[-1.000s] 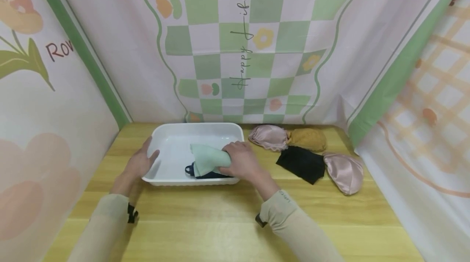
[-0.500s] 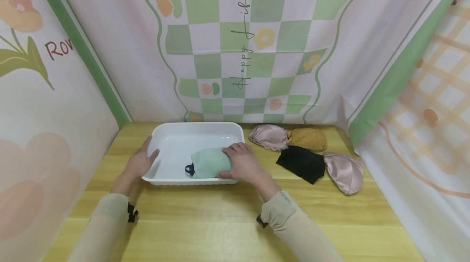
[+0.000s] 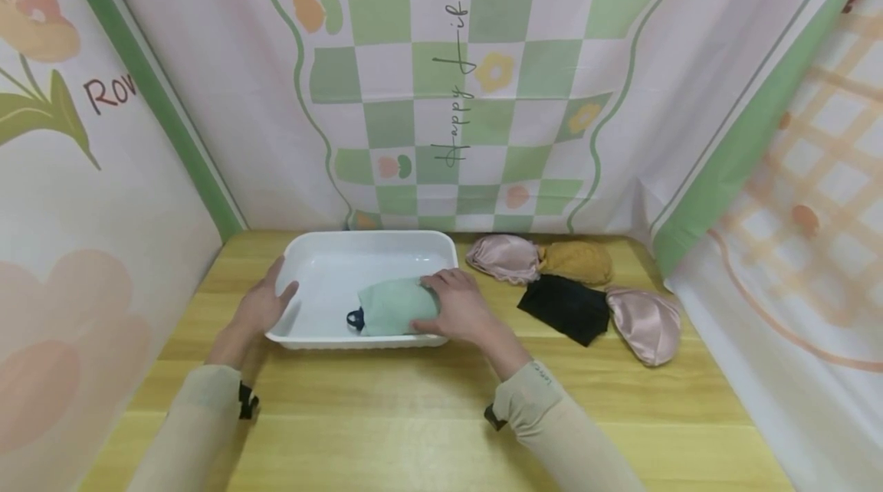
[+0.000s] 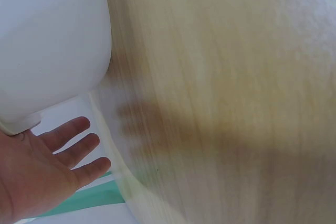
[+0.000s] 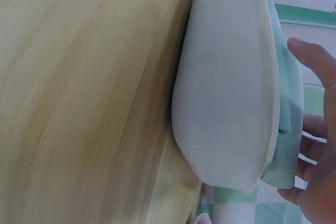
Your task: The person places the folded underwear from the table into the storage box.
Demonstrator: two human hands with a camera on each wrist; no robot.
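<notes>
A white rectangular tray stands at the back of the wooden table. Inside, near its front right corner, a smooth pale-green cloth piece covers a dark navy item, of which a small loop pokes out on the left. My right hand rests on the right end of the green cloth, thumb and fingers apart, as the right wrist view also shows. At the tray's left rim my left hand touches the edge, thumb over the inside. In the left wrist view its fingers stretch out straight beneath the rim.
Right of the tray lie a pink ruffled cloth item, a mustard one, a flat black cloth piece and a pink satin one. A printed curtain hangs right behind the table.
The pale-green cloth, gripped and partly raised a second ago, has been laid down flat over the navy item. My right hand has loosened on it; the left hand has stayed put.
</notes>
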